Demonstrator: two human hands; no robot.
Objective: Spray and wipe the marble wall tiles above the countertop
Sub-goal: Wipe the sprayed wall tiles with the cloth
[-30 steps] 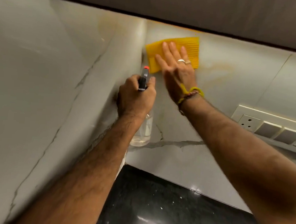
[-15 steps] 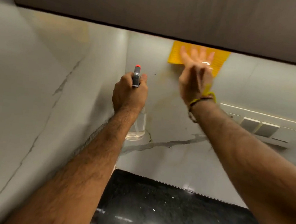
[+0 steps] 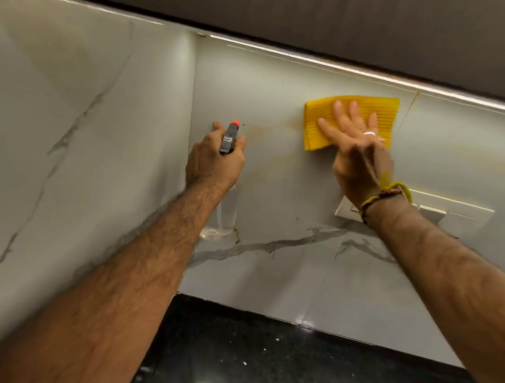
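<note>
High on the grey-veined marble wall tiles, the yellow ribbed cloth is best pressed flat by the open-fingered right hand across the orange-tinged streaks; the clear spray bottle is gripped by the left hand.

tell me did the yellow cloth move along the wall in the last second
Yes. The yellow cloth slid right along the back wall, away from the wall corner and toward the switch plate, pressed by the right hand.
</note>
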